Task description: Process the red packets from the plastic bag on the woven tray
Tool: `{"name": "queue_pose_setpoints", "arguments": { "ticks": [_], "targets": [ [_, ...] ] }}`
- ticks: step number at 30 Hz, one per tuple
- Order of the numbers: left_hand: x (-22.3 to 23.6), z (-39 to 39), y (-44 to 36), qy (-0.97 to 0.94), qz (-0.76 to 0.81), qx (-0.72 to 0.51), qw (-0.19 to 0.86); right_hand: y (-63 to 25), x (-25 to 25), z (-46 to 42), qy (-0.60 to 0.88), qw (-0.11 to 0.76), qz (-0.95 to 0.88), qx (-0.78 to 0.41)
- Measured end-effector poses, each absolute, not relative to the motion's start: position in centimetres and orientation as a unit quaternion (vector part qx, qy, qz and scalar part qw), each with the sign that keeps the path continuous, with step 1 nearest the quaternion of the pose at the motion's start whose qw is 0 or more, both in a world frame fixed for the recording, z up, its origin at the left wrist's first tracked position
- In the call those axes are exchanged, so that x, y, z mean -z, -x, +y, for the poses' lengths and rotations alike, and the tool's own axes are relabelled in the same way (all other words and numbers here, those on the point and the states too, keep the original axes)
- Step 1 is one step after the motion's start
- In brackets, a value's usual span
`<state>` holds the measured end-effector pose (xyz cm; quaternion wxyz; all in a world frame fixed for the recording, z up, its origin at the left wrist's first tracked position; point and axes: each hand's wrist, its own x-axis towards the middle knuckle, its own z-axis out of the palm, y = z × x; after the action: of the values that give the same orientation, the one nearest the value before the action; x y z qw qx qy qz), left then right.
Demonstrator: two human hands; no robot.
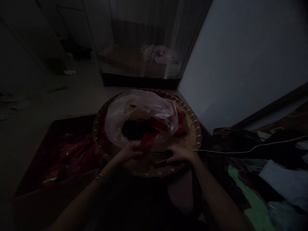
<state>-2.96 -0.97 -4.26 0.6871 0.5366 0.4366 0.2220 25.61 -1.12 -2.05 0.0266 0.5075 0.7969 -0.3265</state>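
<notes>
a red piece (147, 141) is pinched by the left hand (128, 152) over the tray (197, 136), across the front of the plastic bag (115, 128); whether the slim stick (160, 163) is gripped by the right hand (178, 153) cannot be told.

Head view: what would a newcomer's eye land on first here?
Probably the pale, translucent plastic bag, catching the light in the round woven tray at the centre of this dim room. Next, the red strip at the bag's near side, by the fingers of the left hand. Then the bright green marks among red things in the box on the left.
</notes>
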Motion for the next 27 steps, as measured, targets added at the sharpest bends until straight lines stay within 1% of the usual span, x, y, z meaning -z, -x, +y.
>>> {"name": "queue_pose_setpoints", "arguments": {
  "ticks": [1,3,6,8,14,17,19,21,23,25,27],
  "targets": [
    [4.2,-1.1,2.9,-0.541,0.432,-0.217,0.688,-25.2,1.9,-1.2,-0.502,0.018,0.797,0.334],
    [4.1,-1.2,2.8,-0.553,0.421,-0.209,0.688,-24.1,1.0,-1.0,-0.492,-0.041,0.796,0.349],
    [4.4,-1.3,2.7,-0.582,0.406,-0.19,0.678,-21.6,-0.4,-0.5,-0.513,-0.209,0.77,0.318],
    [4.6,-1.3,2.7,-0.602,0.398,-0.173,0.67,-19.8,-0.6,-0.1,-0.507,-0.268,0.769,0.282],
    [4.9,-1.4,2.8,-0.596,0.378,-0.173,0.687,-16.9,0.9,0.6,-0.465,-0.332,0.792,0.216],
    [4.6,-1.5,2.7,-0.575,0.376,-0.186,0.703,-17.0,1.2,1.1,-0.467,-0.357,0.773,0.238],
    [4.3,-1.5,2.7,-0.55,0.387,-0.203,0.711,-17.6,1.3,1.8,-0.489,-0.369,0.735,0.291],
    [3.9,-1.4,2.7,-0.511,0.419,-0.273,0.699,-18.5,1.5,2.9,-0.521,-0.375,0.681,0.352],
    [3.5,-1.2,3.0,-0.433,0.459,-0.435,0.642,-19.6,1.8,3.9,-0.55,-0.374,0.647,0.374],
    [2.9,-1.0,3.5,-0.325,0.455,-0.61,0.561,-20.6,2.3,4.7,-0.574,-0.368,0.65,0.337],
    [2.3,-1.0,4.0,-0.246,0.414,-0.702,0.525,-21.2,2.7,5.1,-0.583,-0.35,0.681,0.272]
  ]
}}
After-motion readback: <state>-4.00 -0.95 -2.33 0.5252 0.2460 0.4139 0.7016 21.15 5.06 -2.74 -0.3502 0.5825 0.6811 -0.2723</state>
